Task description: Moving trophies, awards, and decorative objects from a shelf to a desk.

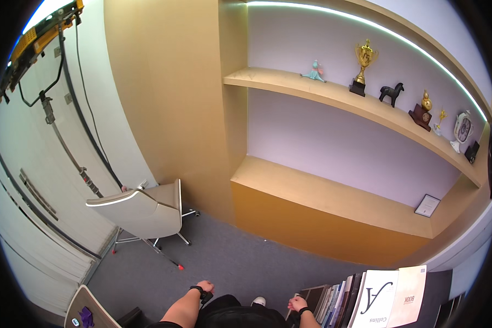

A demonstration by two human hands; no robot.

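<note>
My left hand (206, 287) hangs over the grey carpet with its fingers curled and nothing visible in it. A black watch or band (198, 290) is on that wrist. To the right, my right hand (298, 303) is also loosely closed, with a dark band at the wrist and no object seen in it. Just beside it stands a row of books (336, 301), spines lined up. A white book (373, 297) with large black lettering and a pale pink book (410, 296) end the row on the right. Whether my right hand touches the books, I cannot tell.
A beige swivel chair (156, 211) and light stand (67, 147) are at left. Ahead, a wooden shelf (287, 78) bears a gold trophy (365, 57), black horse figurine (392, 93) and clock (462, 128). A framed certificate (427, 205) leans below. A desk corner (76, 305) holds purple cloth (86, 316).
</note>
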